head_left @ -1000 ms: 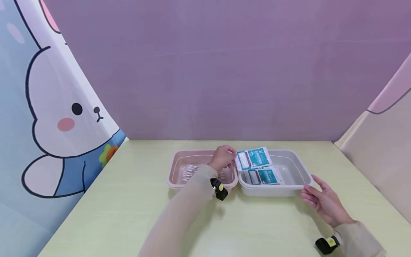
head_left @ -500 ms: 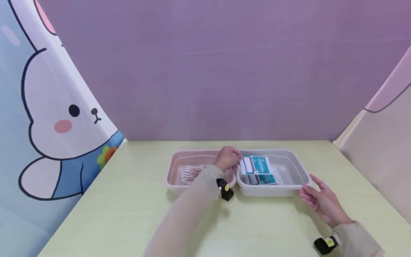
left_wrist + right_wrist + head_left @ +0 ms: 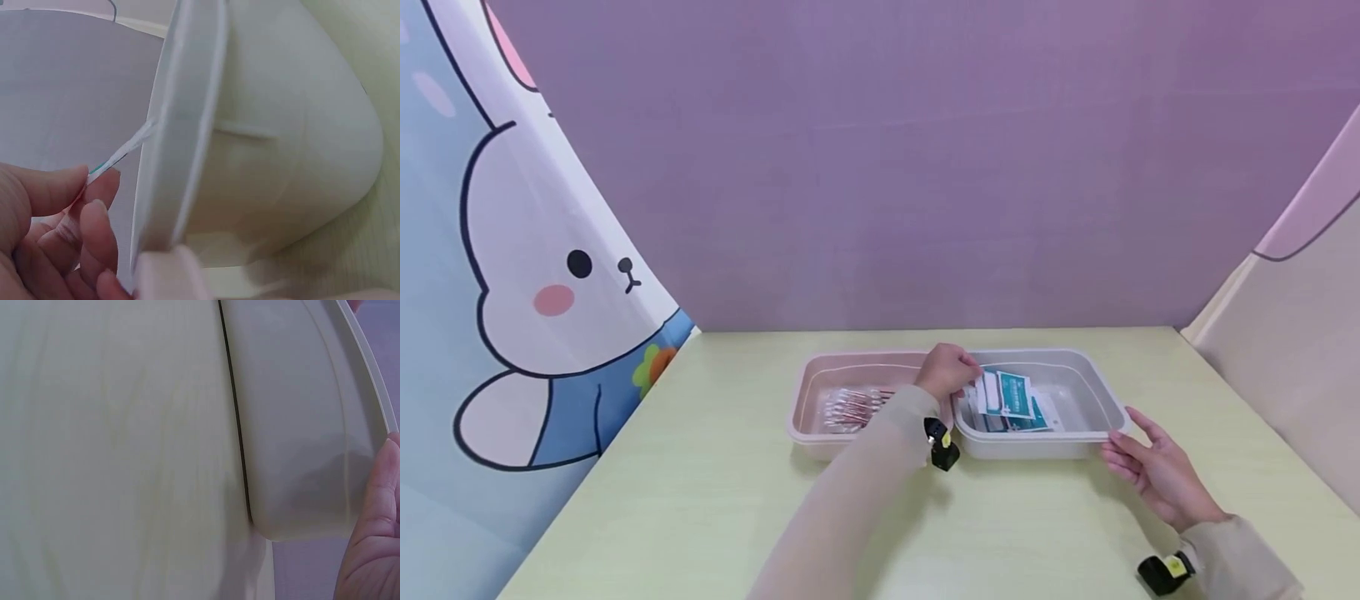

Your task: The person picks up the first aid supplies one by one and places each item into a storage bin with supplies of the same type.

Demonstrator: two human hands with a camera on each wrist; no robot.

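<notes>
My left hand [image 3: 947, 371] pinches a flat teal-and-white packet [image 3: 1015, 395] by its left edge, between thumb and fingers. The packet hangs inside the grey-white plastic bin [image 3: 1078, 437], overlapping another teal-and-white packet [image 3: 1039, 417] that lies in it. In the left wrist view the packet [image 3: 122, 152] shows edge-on, reaching past the bin's rim [image 3: 197, 112]. My right hand [image 3: 1165, 479] holds the front right corner of that bin, thumb on the rim. The right wrist view shows this thumb [image 3: 378, 500] against the bin wall [image 3: 294, 425].
Left of the grey-white bin stands a pink bin [image 3: 808, 408], right beside it, with clear-wrapped cotton swabs [image 3: 853, 407] inside. Both bins are on a pale wood-look table [image 3: 662, 500]. A purple backdrop [image 3: 925, 167] rises behind, and a rabbit-print cloth [image 3: 512, 292] hangs at the left.
My left hand has moved right, and the packet has gone from above the bin's back left rim down into the bin over the other packet. The right hand stays at the corner.
</notes>
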